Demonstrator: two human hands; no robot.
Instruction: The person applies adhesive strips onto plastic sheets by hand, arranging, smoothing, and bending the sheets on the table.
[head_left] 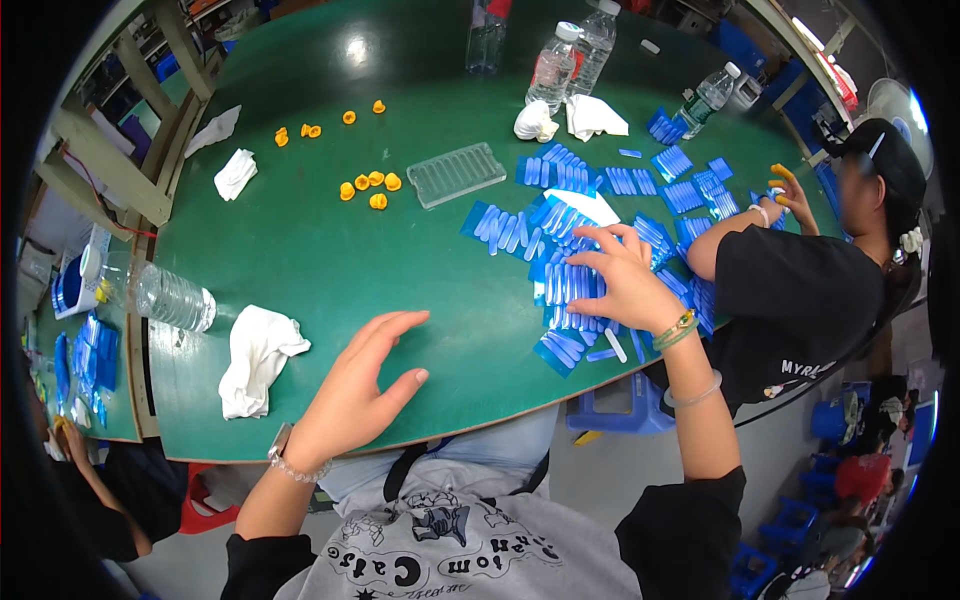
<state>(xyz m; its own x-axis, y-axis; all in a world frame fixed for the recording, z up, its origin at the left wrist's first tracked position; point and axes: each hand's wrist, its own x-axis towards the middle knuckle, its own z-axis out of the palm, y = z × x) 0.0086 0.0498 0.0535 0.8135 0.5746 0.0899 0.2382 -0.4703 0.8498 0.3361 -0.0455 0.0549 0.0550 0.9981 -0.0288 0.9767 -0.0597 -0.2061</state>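
My left hand (pixel 365 385) hovers over the green table (pixel 480 330) near its front edge, thumb and fingers apart, with nothing in it. To the right, my right hand (pixel 632 280) reaches over a spread pile of blue film sheets (pixel 565 285) that carry rows of narrow, glossy strips. Its fingers are curved and spread; I see nothing gripped between them, and whether the fingertips touch the pile I cannot tell. A white sheet (pixel 590 205) lies among the blue ones, partly covered. Just beyond the pile sits a clear ribbed plastic tray (pixel 457 175).
Small yellow rubber caps (pixel 377 180) lie in groups past my left hand. A crumpled white cloth (pixel 260 360) and a lying bottle (pixel 172 297) are at the left. Upright water bottles (pixel 553 70) stand at the back. A co-worker (pixel 800 260) leans on the table's right side.
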